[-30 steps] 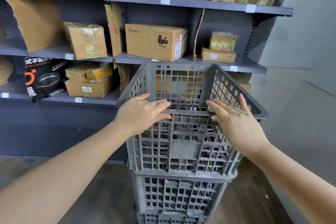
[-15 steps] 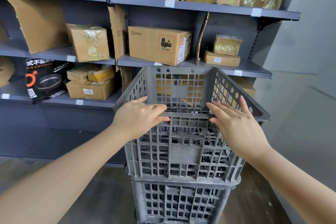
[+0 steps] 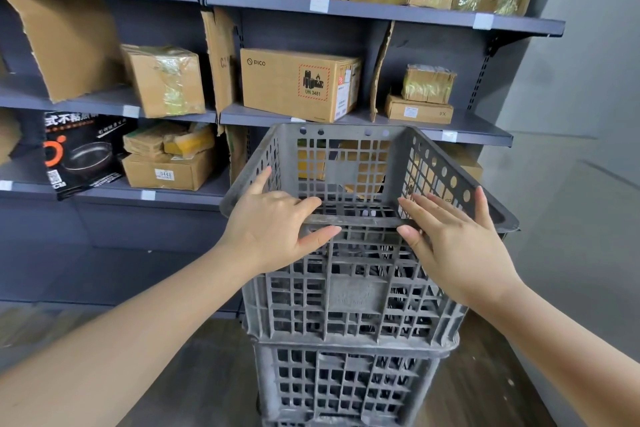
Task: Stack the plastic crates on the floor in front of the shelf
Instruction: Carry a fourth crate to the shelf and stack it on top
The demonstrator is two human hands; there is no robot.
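At nine o'clock of the view, a black pan carton (image 3: 81, 152) is being kept on the lower board of the dark shelf (image 3: 346, 9), with taped cardboard boxes (image 3: 166, 80) being stored just beside it and on the board above. Toward eleven and twelve o'clock, a carton printed PICO (image 3: 298, 85) is being held on the middle board, directly behind the crates.

At the centre, the top crate (image 3: 349, 291), grey and latticed, is being carried on the lower crate (image 3: 346, 388), which is being cut off at six o'clock so that its foot on the wooden floor (image 3: 207, 374) cannot be seen. The stack is being kept just in front of the shelf.

The near rim of the top crate is being gripped at its ten o'clock corner by the left hand (image 3: 273, 229): the fingers are being curled over the rim bar, the thumb is being pressed under it, and the forefinger is being pointed along the side wall.

At two o'clock of the crate, the right hand (image 3: 453, 246) is being laid on the near rim and right corner with its fingers spread wide and nearly flat, the thumb being tucked against the rim bar; nothing is being enclosed by it.
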